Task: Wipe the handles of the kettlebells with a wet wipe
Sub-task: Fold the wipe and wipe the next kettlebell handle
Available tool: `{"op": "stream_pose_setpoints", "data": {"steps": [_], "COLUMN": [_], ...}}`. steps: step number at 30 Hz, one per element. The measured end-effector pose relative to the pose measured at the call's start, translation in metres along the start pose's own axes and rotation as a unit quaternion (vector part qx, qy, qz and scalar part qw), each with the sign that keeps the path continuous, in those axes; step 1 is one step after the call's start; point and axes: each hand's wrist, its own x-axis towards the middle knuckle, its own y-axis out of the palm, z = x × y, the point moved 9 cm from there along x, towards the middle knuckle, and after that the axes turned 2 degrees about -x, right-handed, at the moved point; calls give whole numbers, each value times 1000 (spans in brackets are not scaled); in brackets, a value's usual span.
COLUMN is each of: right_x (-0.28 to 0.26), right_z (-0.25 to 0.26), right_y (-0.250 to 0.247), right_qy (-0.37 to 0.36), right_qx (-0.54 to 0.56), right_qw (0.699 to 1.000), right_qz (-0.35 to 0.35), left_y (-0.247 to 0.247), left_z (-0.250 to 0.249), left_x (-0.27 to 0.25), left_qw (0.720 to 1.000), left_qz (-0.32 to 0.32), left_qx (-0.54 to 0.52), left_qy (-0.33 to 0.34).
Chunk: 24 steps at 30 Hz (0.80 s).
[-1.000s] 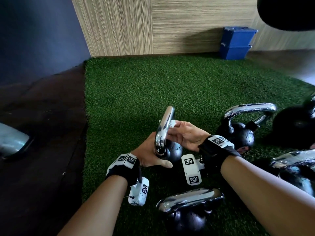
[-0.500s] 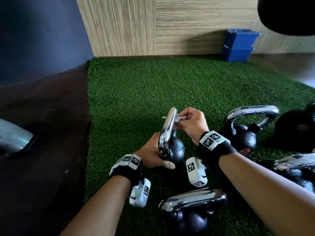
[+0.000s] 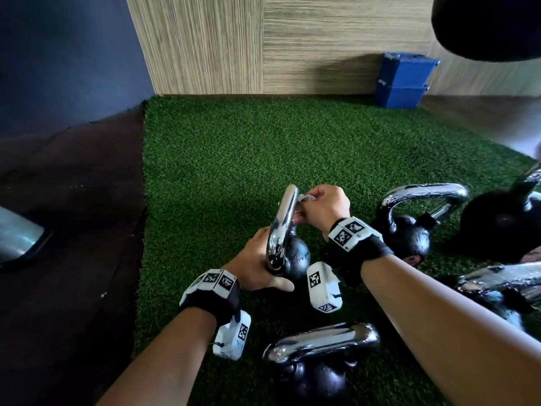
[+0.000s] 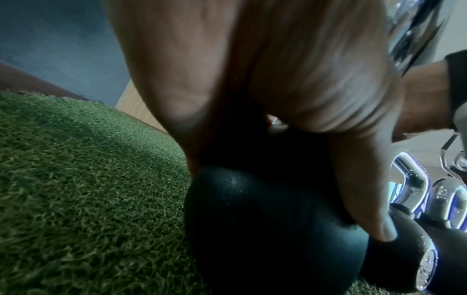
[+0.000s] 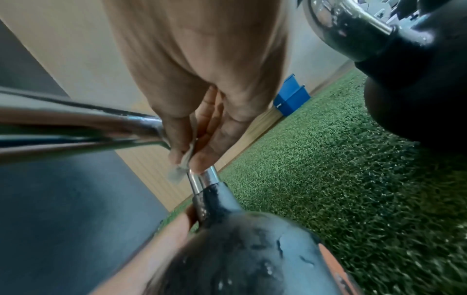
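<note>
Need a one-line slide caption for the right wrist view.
Right hand pinches a wet wipe against the kettlebell's chrome handle above green turf.

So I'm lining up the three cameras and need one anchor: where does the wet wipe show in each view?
Head: the wet wipe shows white at the right hand, against the top of the chrome handle, just above centre.
Left wrist: not in it.
Right wrist: centre, pinched between the fingertips on the handle's leg.
Shared landmark: the blue bins by the wood wall, visible in the head and right wrist views.

A gym corner: green turf (image 3: 263, 148), chrome-handled kettlebells (image 3: 409, 227), wood-panel wall (image 3: 263, 45).
</note>
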Motion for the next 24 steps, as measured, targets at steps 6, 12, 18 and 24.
{"op": "stream_pose_setpoints", "data": {"steps": [6, 12, 18, 24], "right_x": [-16, -27, -43, -54], "right_z": [-11, 33, 84, 91], "right_y": [10, 3, 16, 11], "right_qy": [44, -69, -284, -254], "right_qx": [-75, -202, -445, -470], "right_qw": [996, 973, 833, 828], "right_qz": [32, 83, 167, 174], "left_y": [4, -5, -30, -46], "left_z": [-5, -19, -43, -45], "left_x": [-1, -25, -39, -52], "left_qw": [999, 985, 949, 955], "left_qz": [2, -47, -179, -172], "left_qx": [32, 164, 258, 242], "left_qy": [31, -3, 10, -12]}}
